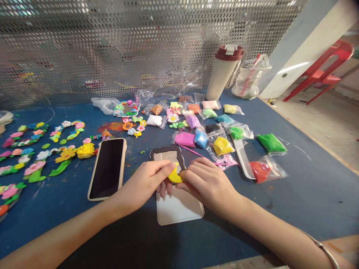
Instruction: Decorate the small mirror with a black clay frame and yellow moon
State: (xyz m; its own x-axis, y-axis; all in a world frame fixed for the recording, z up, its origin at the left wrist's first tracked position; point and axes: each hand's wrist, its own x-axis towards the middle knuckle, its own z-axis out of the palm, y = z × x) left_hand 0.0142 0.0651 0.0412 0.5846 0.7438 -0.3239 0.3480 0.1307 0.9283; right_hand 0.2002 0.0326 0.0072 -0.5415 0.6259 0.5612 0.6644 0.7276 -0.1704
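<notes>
Two bare hands work at lower centre of the frame. The left hand (141,183) pinches a crescent of yellow modelling clay (175,176) between thumb and curled fingers; the right hand (206,183) is half closed, its fingertips (185,175) pressed against the clay's right end. The clay is held just above a white rounded panel (179,208), whose upper end bears a dark brown clay outline (167,152). Left of the hands lies a smartphone (107,169), screen up; further left, clay flowers (35,168) spread across a blue table (314,198). Upper centre and right: small bags of clay, among them a green bag (271,144) and a red bag (260,171), beside a white comb (243,158). Behind stand a lidded tumbler (223,73) and a perforated metal screen (112,48).
</notes>
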